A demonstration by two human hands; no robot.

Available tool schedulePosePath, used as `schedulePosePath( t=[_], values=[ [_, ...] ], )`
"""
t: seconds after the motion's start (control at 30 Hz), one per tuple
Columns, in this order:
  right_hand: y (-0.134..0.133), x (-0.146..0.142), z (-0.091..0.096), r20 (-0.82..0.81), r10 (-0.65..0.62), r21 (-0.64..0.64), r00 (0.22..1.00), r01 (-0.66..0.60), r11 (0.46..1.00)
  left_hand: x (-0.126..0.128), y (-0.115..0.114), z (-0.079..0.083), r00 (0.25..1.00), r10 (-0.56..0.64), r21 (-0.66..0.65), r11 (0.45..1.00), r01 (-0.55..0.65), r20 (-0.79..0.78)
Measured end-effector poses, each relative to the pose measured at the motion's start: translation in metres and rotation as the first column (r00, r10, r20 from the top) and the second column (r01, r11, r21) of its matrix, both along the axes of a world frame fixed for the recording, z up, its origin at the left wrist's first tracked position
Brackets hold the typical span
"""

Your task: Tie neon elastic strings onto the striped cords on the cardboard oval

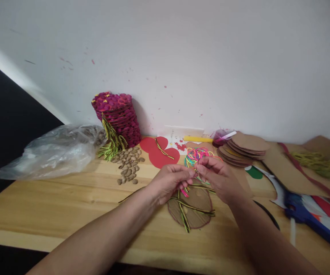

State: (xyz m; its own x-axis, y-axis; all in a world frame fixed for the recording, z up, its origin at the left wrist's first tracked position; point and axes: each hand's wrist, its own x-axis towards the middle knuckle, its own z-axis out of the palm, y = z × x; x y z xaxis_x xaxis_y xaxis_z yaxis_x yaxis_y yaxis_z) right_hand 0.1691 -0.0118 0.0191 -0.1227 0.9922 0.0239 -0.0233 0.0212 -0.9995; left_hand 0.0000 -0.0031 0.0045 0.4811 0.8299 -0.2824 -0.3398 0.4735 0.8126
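My left hand (171,183) and my right hand (219,176) meet over the table with fingertips pinched close together. Multicoloured string runs between them, and pink ends (185,193) hang below my left fingers. Just behind my hands lies a loose tangle of multicoloured string (196,153). Beneath them is a round cardboard disc (193,221) with a dark reddish edge. Black-and-yellow cords (184,217) lie across that disc, partly hidden by my left hand. My fingers cover the exact spot where the string is gripped.
To the left are a plastic bag (53,152), brown seed-like pieces (129,164) and a stack of purple-covered discs (120,120) with tassels. Red paper circles (163,154) lie behind. Rightward are cardboard discs (246,145), a purple cup (220,138) and a blue-handled glue gun (311,221).
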Motion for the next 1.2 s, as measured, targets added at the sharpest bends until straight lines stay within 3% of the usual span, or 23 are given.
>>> schedulePosePath(
  t=[0.5,0.7,1.0,1.2],
  values=[
    [-0.0017,-0.0003,0.0039,0.074,-0.023,0.032,0.997,0.020,0.999,-0.0009,0.0025,-0.0036,0.998,-0.018,0.029,0.999,0.020,-0.056],
    [-0.0021,0.0002,0.0040,0.088,-0.028,0.101,0.996,0.019,0.995,-0.0021,0.0029,-0.0003,0.997,-0.045,0.000,0.999,0.046,-0.069],
    [-0.0011,-0.0009,0.0016,0.057,-0.034,0.051,0.998,0.031,0.998,-0.0022,0.0043,0.0010,0.996,-0.016,-0.005,1.000,0.016,-0.089],
    [-0.0009,-0.0007,0.0018,0.128,-0.059,0.125,0.990,0.043,0.991,-0.0026,0.0048,0.0024,0.995,-0.026,-0.014,1.000,0.024,-0.100]
  ],
)
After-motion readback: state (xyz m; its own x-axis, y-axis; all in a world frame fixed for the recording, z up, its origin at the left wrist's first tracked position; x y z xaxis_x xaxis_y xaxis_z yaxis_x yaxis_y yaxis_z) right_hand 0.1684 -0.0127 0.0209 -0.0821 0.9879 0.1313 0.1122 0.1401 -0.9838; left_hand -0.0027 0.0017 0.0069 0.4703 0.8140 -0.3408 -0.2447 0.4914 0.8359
